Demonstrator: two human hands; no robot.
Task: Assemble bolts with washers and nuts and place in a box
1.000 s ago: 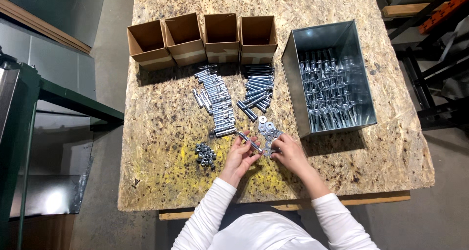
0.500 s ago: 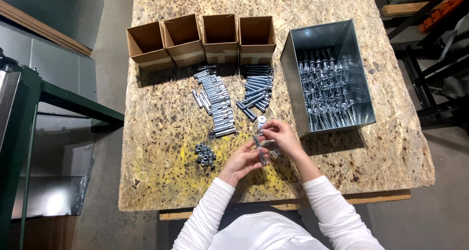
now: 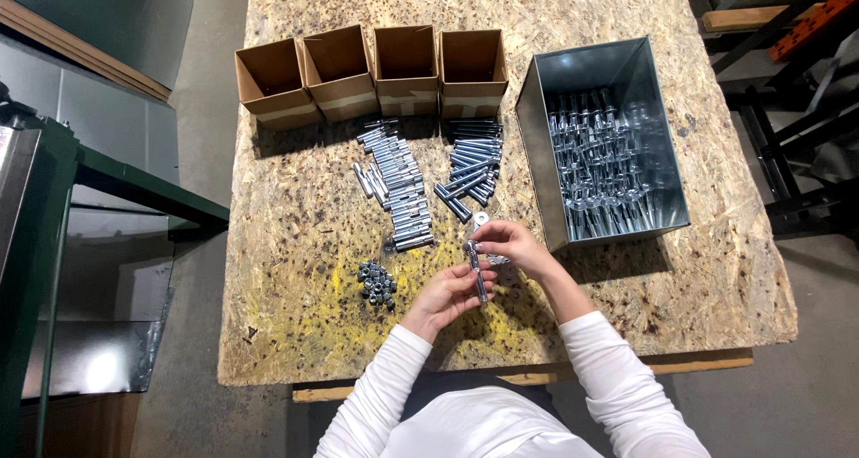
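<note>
My left hand (image 3: 445,294) grips the lower end of a long silver bolt (image 3: 475,267), held upright above the chipboard table (image 3: 304,243). My right hand (image 3: 507,244) pinches the bolt's upper end, fingers closed around its top. A small washer (image 3: 481,217) lies on the table just beyond the right hand. A little heap of dark nuts (image 3: 377,282) sits to the left of my left hand. Two rows of sorted bolts (image 3: 399,185) (image 3: 472,163) lie further up the table.
Several open brown cardboard boxes (image 3: 371,69) stand in a row at the table's far side. A grey metal bin (image 3: 601,145) full of bolts stands on the right. A green metal frame (image 3: 89,181) is to the left of the table.
Both hands have lifted off the table with a bolt. The right hand moved left and up to the bolt's top, and the left hand now holds its lower end.
</note>
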